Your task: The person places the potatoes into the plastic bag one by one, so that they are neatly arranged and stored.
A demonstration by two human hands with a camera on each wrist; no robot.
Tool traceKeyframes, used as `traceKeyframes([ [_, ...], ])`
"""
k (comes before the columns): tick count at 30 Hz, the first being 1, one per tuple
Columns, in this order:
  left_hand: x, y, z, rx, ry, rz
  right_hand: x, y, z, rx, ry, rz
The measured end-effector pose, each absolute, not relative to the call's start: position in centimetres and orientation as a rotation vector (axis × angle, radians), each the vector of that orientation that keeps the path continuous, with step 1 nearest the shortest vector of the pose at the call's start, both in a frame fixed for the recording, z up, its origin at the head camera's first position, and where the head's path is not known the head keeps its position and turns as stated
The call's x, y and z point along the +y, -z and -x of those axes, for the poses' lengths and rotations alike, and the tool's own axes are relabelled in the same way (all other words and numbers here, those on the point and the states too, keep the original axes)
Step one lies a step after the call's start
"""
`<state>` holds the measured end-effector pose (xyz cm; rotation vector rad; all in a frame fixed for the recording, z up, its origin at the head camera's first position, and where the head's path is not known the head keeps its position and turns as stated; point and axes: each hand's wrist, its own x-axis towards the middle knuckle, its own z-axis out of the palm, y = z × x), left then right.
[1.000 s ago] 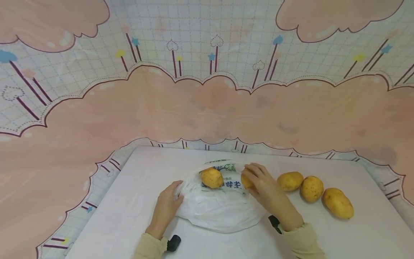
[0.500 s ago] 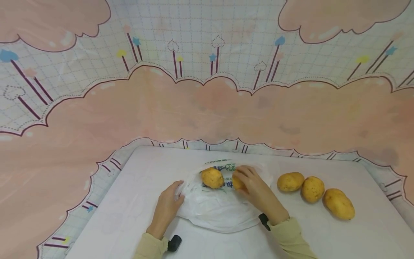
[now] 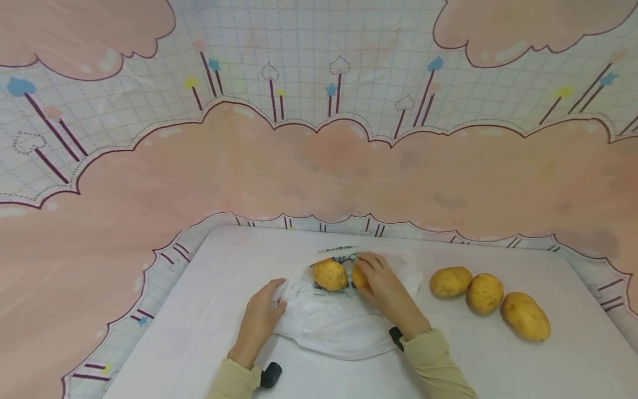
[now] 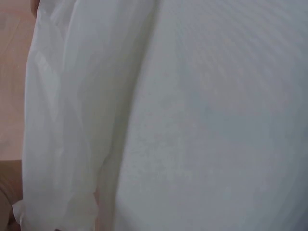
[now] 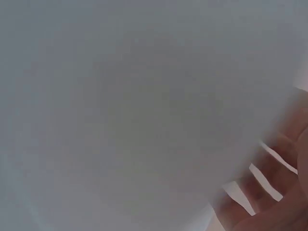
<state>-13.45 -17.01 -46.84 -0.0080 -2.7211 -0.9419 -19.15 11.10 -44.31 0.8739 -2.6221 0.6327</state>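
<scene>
gripped along its left edge by fingers and thumb of the left hand (image 3: 261,310), a thin white plastic bag (image 3: 339,330), lying on a white table (image 3: 239,249): crumpled, slightly see-through, softly creased, with green and blue print showing inside its open mouth. held in bent fingers of the right hand (image 3: 386,288), at that mouth, a yellow-brown potato (image 3: 358,277), largely hidden behind the fingers; contact with the bag impossible to tell. just left of it, also in the mouth, a rounded potato (image 3: 329,275), yellow with small darker specks. right of the bag, in a slanting row, an oval potato (image 3: 451,281), a rounder potato (image 3: 485,293) and a longer potato (image 3: 525,316).
</scene>
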Motion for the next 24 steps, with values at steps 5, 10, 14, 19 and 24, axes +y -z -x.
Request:
traceKeyframes([
  [5, -17.2, 47.0, 13.5, -2.715, 0.947, 0.012, 10.5, 44.5, 19.5, -2.641, -0.628, -0.858],
  [10, -17.2, 47.0, 13.6, -2.716, 0.943, 0.025, 10.1, 44.7, 19.8, -2.657, -0.617, -0.844],
  [14, -17.2, 47.0, 13.6, -2.718, 0.932, 0.023, 10.0, 44.8, 20.0, -2.691, -0.626, -0.834],
  [19, -17.1, 46.9, 13.5, -2.711, 0.913, 0.047, 9.8, 44.9, 20.2, -2.696, -0.638, -0.825],
  [24, -17.1, 46.9, 13.6, -2.713, 0.911, 0.059, 9.6, 45.0, 20.4, -2.676, -0.646, -0.833],
])
